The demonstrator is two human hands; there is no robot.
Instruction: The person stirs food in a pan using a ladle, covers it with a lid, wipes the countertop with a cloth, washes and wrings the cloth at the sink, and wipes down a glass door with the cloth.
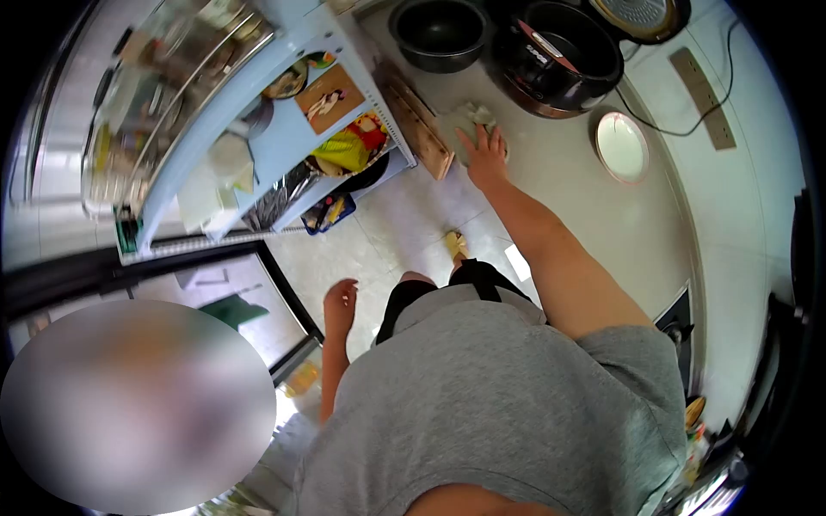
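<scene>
My right hand (487, 157) lies on a pale, crumpled cloth (474, 114) on the countertop. Its fingers are spread and stretched out, pressing the cloth from above. Close to its left, a wooden board (418, 120) stands along the counter's end. My left hand (341, 303) hangs low beside my body, above the floor. Its fingers are curled in and nothing shows in them.
On the counter (594, 219) stand a dark pot (439, 36), an open black cooker (551, 73) with its lid up, and a white plate (621, 148). A cord runs to a wall socket strip (704, 99). Loaded shelves (258, 142) stand at left; a blurred patch covers the lower left.
</scene>
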